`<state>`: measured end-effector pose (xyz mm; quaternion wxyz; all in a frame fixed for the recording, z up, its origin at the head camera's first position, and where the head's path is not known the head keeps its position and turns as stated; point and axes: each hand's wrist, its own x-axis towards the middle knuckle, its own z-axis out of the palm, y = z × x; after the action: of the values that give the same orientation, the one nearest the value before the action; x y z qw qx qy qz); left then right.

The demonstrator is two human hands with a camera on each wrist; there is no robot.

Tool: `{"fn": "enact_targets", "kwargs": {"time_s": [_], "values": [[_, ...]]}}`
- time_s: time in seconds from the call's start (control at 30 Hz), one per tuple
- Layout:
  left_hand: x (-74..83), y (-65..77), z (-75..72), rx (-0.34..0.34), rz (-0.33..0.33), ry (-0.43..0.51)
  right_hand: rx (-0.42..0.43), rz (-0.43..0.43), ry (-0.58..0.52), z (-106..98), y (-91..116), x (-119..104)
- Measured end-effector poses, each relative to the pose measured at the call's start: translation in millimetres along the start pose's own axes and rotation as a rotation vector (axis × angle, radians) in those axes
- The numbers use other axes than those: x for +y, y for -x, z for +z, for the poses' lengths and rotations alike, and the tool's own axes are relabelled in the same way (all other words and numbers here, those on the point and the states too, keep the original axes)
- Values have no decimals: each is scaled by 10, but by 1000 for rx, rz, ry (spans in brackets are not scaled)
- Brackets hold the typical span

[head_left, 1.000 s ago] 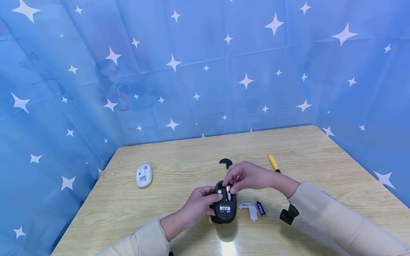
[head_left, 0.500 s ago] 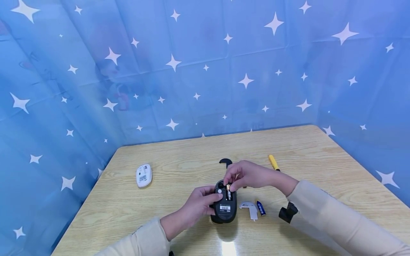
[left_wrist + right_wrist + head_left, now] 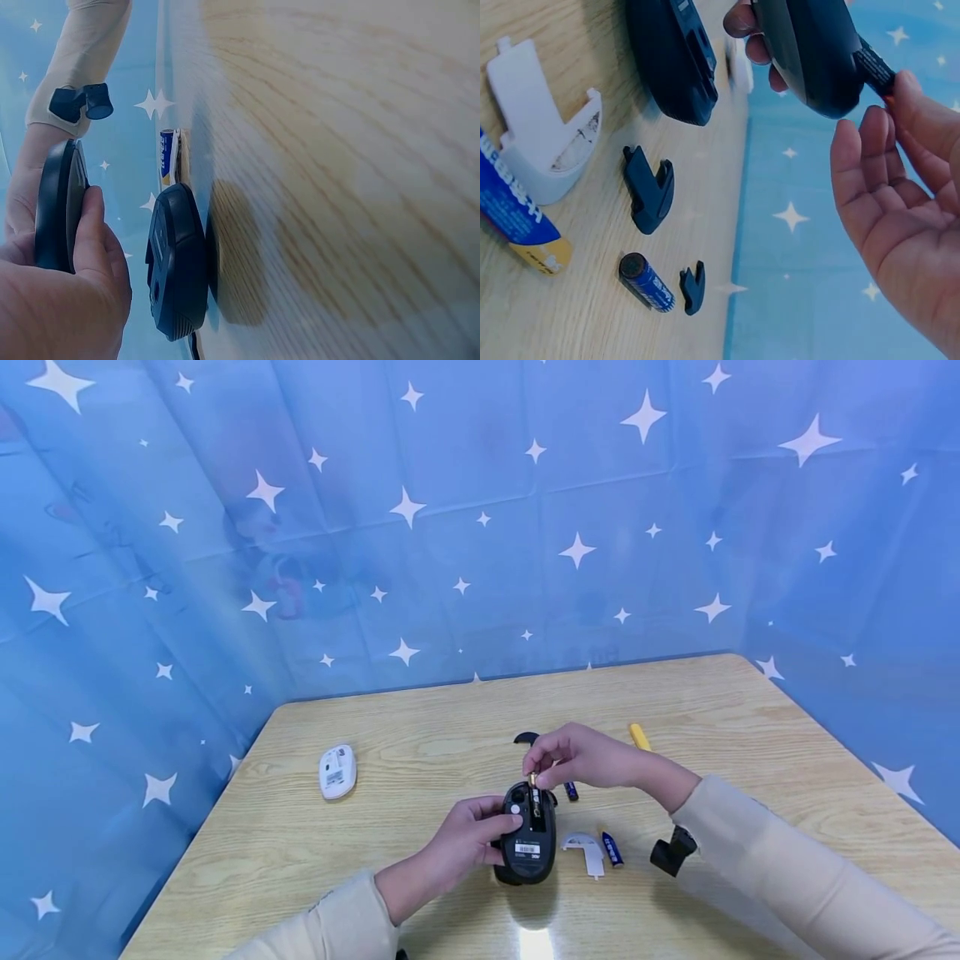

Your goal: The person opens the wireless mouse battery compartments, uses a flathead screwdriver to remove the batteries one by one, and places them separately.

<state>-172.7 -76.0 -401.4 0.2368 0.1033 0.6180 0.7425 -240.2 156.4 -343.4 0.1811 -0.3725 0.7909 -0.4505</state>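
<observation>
My left hand [image 3: 468, 837] holds a black computer mouse [image 3: 529, 853] up off the table with its underside up, thumb on the label side. Its battery compartment lies uncovered. My right hand [image 3: 583, 755] pinches the upper end of a battery [image 3: 536, 795], between thumb and fingertips. That battery is tilted, one end out past the mouse's edge and the other over the compartment. In the right wrist view the dark battery [image 3: 876, 69] bridges from the mouse [image 3: 810, 56] to my thumb and finger. Below the held mouse, a second black mouse [image 3: 178, 262] lies on the table.
Right of the mouse lie a white battery cover [image 3: 591, 853] and a blue battery [image 3: 612, 849]. Another blue battery [image 3: 572, 792] and black covers [image 3: 649, 192] lie farther back. A white mouse [image 3: 337, 772] rests at the left, a yellow-handled tool [image 3: 640, 737] at the back right.
My right hand has drawn up and back, bringing the battery's end out of the compartment. A blue battery on the table has come into view beneath that hand. The left hand stays put.
</observation>
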Motion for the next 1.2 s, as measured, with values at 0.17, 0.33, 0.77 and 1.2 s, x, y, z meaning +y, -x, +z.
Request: {"fn": "enact_targets", "kwargs": {"time_s": [0.17,0.33,0.77,1.2], "values": [[-5,4,-3,3,-1,10,48,47,-95,-53,-2,-22],[-5,5,-2,7,5,12,128,115,-213,-131,-8,18],[30,34,0,11,-5,27,382,185,-660,-349,-64,305],[40,44,-11,15,-6,18,492,337,-750,-455,-172,542]]}}
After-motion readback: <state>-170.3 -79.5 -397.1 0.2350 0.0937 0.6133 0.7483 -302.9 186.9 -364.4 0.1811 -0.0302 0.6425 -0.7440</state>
